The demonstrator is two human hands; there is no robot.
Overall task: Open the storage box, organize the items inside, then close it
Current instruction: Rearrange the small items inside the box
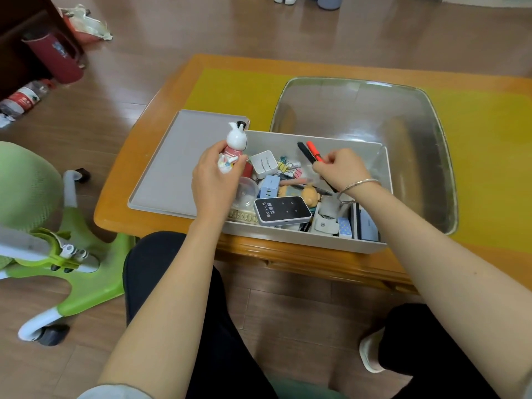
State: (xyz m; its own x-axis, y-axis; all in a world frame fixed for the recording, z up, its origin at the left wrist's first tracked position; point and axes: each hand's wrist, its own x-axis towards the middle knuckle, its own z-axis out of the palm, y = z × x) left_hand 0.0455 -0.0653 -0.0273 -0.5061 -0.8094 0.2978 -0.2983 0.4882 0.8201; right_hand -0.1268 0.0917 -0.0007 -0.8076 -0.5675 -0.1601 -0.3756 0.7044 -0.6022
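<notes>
Head view: open grey rectangular plastic storage box (313, 240) sits on the orange wooden low table (161, 180), its flat grey lid (175, 168) lying just to its left. Left hand (211, 180) has its fingers clamped on a small white-and-pink rabbit figurine (234, 148), held upright over the box's left edge. Right hand (341, 168) has its fingers closed around a black marker (305, 152) and a red marker (313, 149), tips pointing toward the far wall.

Judgement: sorting step in progress. Best to group the pens along the far wall and stand the figurine in a clear corner, keeping the loose coloured binder clips (285, 165) from scattering.

Legible text: black-faced grey pocket router (282, 211) reads "Wi-Fi6", with characters beside it too small to read. The white square charger block (263, 164) shows no readable marking. Large clear plastic tub (374, 139) stands behind the box.
</notes>
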